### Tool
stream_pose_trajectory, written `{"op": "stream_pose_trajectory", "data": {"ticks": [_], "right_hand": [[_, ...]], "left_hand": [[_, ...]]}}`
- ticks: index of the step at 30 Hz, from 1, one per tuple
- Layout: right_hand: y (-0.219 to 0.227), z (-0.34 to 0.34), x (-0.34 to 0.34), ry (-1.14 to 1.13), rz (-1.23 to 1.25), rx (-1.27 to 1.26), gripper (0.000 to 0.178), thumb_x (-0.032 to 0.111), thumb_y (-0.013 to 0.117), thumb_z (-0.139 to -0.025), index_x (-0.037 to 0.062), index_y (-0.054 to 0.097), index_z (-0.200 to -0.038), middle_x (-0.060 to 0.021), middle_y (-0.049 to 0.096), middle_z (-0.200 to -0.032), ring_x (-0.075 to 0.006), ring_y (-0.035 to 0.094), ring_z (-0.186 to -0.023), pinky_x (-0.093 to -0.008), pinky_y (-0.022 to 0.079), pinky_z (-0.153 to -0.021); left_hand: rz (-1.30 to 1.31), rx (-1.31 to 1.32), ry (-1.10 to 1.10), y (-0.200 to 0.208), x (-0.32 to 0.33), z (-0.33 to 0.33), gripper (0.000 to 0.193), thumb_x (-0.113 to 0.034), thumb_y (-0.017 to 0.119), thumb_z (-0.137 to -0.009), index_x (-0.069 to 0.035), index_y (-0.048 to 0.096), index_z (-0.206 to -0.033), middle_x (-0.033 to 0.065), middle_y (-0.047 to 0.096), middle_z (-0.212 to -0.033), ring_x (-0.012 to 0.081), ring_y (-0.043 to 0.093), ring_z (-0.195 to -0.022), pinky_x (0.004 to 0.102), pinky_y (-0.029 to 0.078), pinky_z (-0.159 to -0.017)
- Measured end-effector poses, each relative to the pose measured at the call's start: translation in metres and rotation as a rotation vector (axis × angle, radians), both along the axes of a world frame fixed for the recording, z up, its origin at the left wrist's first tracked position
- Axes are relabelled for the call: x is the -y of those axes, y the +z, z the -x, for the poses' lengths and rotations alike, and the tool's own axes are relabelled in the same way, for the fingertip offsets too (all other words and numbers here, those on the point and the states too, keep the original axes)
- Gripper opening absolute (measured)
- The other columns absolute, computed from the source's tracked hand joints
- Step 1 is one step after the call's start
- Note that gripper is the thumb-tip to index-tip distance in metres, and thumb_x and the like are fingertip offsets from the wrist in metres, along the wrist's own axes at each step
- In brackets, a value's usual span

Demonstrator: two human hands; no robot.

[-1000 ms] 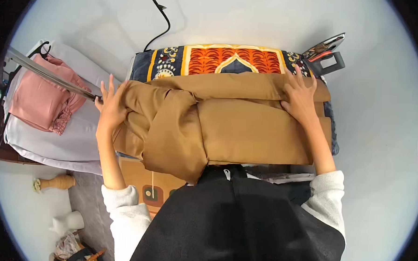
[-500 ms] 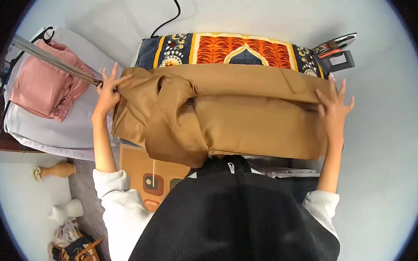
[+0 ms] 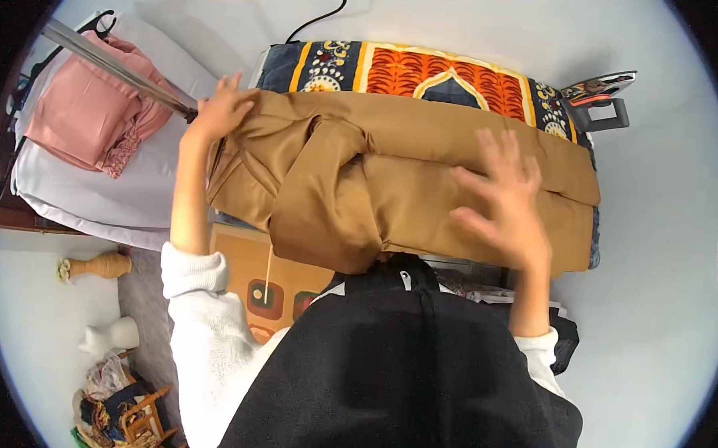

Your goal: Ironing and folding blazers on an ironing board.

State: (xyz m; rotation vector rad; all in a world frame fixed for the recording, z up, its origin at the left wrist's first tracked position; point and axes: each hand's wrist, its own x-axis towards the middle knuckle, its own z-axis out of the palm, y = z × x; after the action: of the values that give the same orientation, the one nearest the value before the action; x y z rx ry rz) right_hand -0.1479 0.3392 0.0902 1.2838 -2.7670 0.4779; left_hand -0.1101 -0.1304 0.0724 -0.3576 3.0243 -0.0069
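Observation:
A brown satin garment (image 3: 444,200) lies stretched across a padded ironing surface, flat on its right part and bunched in folds on its left. My left hand (image 3: 219,115) rests at its upper left corner, fingers stretched out and somewhat blurred. Over the right half of the cloth my right hand (image 3: 508,200) is spread with fingers apart, holding nothing; whether it touches the fabric I cannot tell. Beneath the garment, a patterned rug (image 3: 425,76) in orange, navy and yellow shows along the far side.
An iron (image 3: 600,110) stands at the far right end of the rug. On the left, a folded pink garment (image 3: 92,104) lies on a white-covered surface (image 3: 80,200), with a metal pole (image 3: 113,65) crossing above it. A black cable (image 3: 324,16) hangs against the wall.
My right hand has left the garment's right end and moved left over the cloth. My left hand stays at the upper left corner. The whole view has shifted slightly.

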Motion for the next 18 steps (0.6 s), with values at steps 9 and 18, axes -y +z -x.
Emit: {"op": "stream_pose_trajectory", "data": {"ticks": [9,18], "right_hand": [[-0.051,-0.070,0.089,0.048,0.280,0.086,0.030,0.033,0.075,-0.065,0.0057,0.064,-0.064,-0.0113,0.036,-0.140,-0.0364,0.022,-0.134,-0.0684,0.014,-0.094],[-0.034,-0.029,0.064,-0.151,0.581,0.316,0.017,0.022,0.069,-0.069,0.0077,0.062,-0.062,-0.0045,0.046,-0.135,-0.0343,0.024,-0.134,-0.0649,0.008,-0.099]], "left_hand": [[0.316,0.042,0.159,-0.026,-0.018,0.009,0.051,-0.054,0.040,-0.088,-0.029,0.044,-0.132,0.0064,0.017,-0.150,0.0263,0.014,-0.138,0.0618,0.020,-0.100],[0.294,0.043,0.193,-0.044,-0.016,0.007,0.050,-0.051,0.037,-0.090,-0.025,0.043,-0.133,0.0055,0.013,-0.151,0.0250,0.013,-0.138,0.0621,0.021,-0.099]]}}
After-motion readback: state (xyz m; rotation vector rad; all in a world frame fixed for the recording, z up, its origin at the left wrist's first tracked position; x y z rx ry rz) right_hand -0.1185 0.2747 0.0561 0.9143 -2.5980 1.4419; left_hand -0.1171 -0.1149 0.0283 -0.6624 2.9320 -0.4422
